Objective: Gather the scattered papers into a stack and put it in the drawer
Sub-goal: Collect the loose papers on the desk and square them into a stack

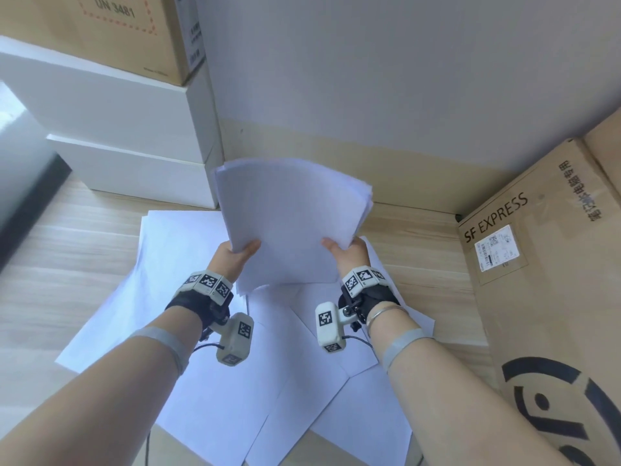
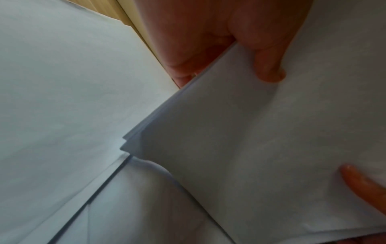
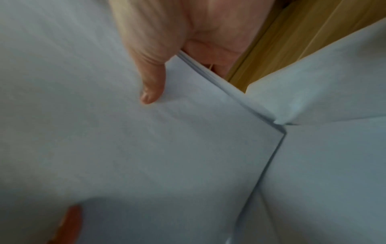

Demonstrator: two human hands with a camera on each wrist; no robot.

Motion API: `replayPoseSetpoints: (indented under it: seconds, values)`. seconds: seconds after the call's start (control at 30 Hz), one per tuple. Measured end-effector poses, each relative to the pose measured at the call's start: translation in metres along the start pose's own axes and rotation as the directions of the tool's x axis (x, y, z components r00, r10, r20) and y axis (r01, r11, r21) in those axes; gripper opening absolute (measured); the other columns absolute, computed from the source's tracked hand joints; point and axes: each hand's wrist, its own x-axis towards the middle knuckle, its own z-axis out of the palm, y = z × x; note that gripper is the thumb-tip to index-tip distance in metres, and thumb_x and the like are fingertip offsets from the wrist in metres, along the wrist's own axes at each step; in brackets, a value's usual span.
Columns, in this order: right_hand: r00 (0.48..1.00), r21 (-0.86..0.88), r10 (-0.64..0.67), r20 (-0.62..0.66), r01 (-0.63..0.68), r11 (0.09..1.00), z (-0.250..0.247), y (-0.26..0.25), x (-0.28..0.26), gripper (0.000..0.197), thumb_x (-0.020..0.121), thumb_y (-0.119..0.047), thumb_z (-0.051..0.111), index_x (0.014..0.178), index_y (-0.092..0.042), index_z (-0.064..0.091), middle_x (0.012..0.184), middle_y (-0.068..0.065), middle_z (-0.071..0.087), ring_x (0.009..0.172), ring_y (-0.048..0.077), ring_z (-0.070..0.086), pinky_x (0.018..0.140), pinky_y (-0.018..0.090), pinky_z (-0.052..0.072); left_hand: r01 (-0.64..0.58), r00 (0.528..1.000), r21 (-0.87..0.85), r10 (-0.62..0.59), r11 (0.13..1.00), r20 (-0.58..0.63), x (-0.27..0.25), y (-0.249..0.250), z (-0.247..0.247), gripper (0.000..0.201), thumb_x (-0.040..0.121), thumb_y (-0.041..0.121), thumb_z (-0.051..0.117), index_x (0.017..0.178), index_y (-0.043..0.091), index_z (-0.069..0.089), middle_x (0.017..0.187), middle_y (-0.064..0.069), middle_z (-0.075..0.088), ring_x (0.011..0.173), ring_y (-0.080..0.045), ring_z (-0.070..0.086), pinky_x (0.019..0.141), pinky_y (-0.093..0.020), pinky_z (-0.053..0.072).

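A stack of white papers (image 1: 292,220) is held up, tilted, above the wooden surface in the head view. My left hand (image 1: 235,255) grips its left edge, thumb on top. My right hand (image 1: 346,252) grips its right edge the same way. In the left wrist view the stack (image 2: 261,140) sits under my thumb (image 2: 269,66), with its lower corner near the sheets below. The right wrist view has the stack (image 3: 146,140) pinched under my thumb (image 3: 152,82). More loose white sheets (image 1: 235,381) lie spread below my arms. No drawer is in view.
White boxes (image 1: 127,139) are stacked at the back left with a cardboard box (image 1: 127,31) on top. A big SF Express carton (image 1: 551,280) stands at the right. A grey wall (image 1: 386,79) closes the back. Bare wood surface (image 1: 67,257) shows at the left.
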Motion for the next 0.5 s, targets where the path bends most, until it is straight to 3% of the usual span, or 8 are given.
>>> replayPoseSetpoints:
  seconds: [0.1, 0.17, 0.27, 0.33, 0.43, 0.5]
  values:
    - [0.999, -0.040, -0.048, -0.010, 0.047, 0.998, 0.005, -0.015, 0.005, 0.029, 0.083, -0.016, 0.069, 0.105, 0.002, 0.066, 0.094, 0.005, 0.065, 0.087, 0.014, 0.059, 0.078, 0.020, 0.040, -0.011, 0.999, -0.041, 0.010, 0.999, -0.038, 0.002, 0.011, -0.007, 0.036, 0.089, 0.019, 0.059, 0.117, -0.004, 0.061, 0.099, -0.009, 0.058, 0.090, -0.023, 0.053, 0.079, -0.027, 0.038]
    - [0.997, -0.097, -0.079, 0.024, 0.081, 0.992, 0.010, -0.026, 0.006, 0.030, 0.084, -0.015, 0.068, 0.109, 0.001, 0.065, 0.103, 0.010, 0.068, 0.093, 0.018, 0.061, 0.080, 0.019, 0.040, -0.010, 0.999, -0.062, 0.008, 0.998, -0.032, 0.000, 0.016, -0.017, 0.033, 0.088, 0.014, 0.060, 0.116, -0.004, 0.062, 0.094, -0.010, 0.061, 0.084, -0.024, 0.056, 0.077, -0.029, 0.042]
    - [0.989, -0.143, -0.064, 0.133, 0.083, 0.986, 0.024, -0.031, 0.005, 0.033, 0.085, -0.011, 0.066, 0.115, 0.001, 0.062, 0.117, 0.016, 0.066, 0.109, 0.025, 0.062, 0.087, 0.023, 0.043, 0.024, 0.999, -0.082, -0.026, 0.996, -0.023, -0.001, 0.007, -0.035, 0.028, 0.087, 0.010, 0.061, 0.114, 0.002, 0.061, 0.077, -0.003, 0.061, 0.072, -0.022, 0.057, 0.065, -0.026, 0.046]
    - [0.978, -0.174, -0.050, 0.202, 0.087, 0.981, 0.035, -0.027, 0.002, 0.034, 0.085, -0.011, 0.066, 0.117, 0.001, 0.061, 0.119, 0.016, 0.066, 0.111, 0.027, 0.062, 0.095, 0.029, 0.046, 0.061, 0.997, -0.091, -0.065, 0.994, -0.040, -0.004, -0.005, -0.046, 0.027, 0.087, 0.008, 0.061, 0.114, 0.003, 0.060, 0.079, -0.008, 0.060, 0.076, -0.025, 0.056, 0.069, -0.029, 0.047]
    - [0.967, -0.199, -0.061, 0.246, 0.112, 0.973, 0.052, -0.020, -0.006, 0.027, 0.088, -0.016, 0.062, 0.112, -0.002, 0.063, 0.112, 0.015, 0.068, 0.099, 0.023, 0.062, 0.093, 0.032, 0.048, 0.100, 0.988, -0.098, -0.111, 0.990, -0.107, -0.012, -0.023, -0.063, 0.018, 0.087, 0.010, 0.061, 0.105, 0.008, 0.060, 0.091, -0.015, 0.058, 0.085, -0.026, 0.053, 0.078, -0.032, 0.042]
    - [0.959, -0.210, -0.082, 0.272, 0.142, 0.967, 0.061, -0.018, -0.011, 0.018, 0.094, -0.019, 0.053, 0.098, -0.005, 0.064, 0.093, 0.012, 0.066, 0.081, 0.017, 0.055, 0.077, 0.025, 0.045, 0.122, 0.977, -0.125, -0.141, 0.985, -0.160, -0.019, -0.032, -0.076, 0.012, 0.085, 0.013, 0.062, 0.096, 0.010, 0.057, 0.089, -0.014, 0.056, 0.083, -0.025, 0.051, 0.077, -0.031, 0.040]
